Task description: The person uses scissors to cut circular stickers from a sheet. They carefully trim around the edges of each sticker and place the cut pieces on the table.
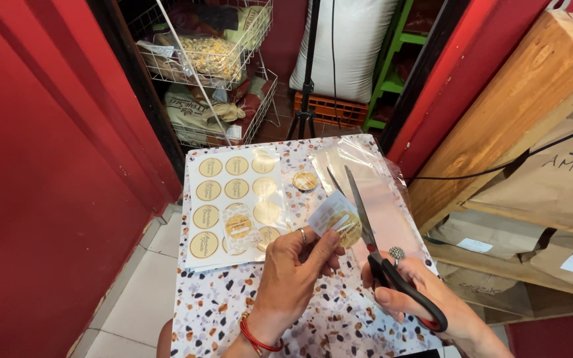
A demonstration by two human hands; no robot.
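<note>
Head view. Left hand (296, 265) over the near half of the terrazzo-patterned counter (220, 311), fingers (326, 244) pinched shut on a small cut piece of sticker backing (336, 217) carrying one round gold sticker. A ring on one finger, red cord bracelet (254, 338) at the wrist.

Right hand (426, 292) just right of the sticker piece, fingers through the black handles of a pair of scissors (366, 225) and closed around them. Blades slightly parted, tips pointing away from the person, inner blade touching the right edge of the sticker piece. Ring with a round studded top on this hand.

Sticker sheet (233, 205) lies flat on the counter, left of the sticker piece: rows of round gold stickers, a smaller cut piece lying on its lower right part. One loose round gold sticker (305, 180) on the counter beyond the sticker piece. Clear plastic bags (379, 179) lie on the counter beyond and right of the sticker piece, under the scissor blades.

Beyond the counter: wire basket rack (207, 73) with packaged goods, tripod leg (306, 86), white sack (353, 46). Wooden shelving (532, 93) with brown paper bags on the right
</note>
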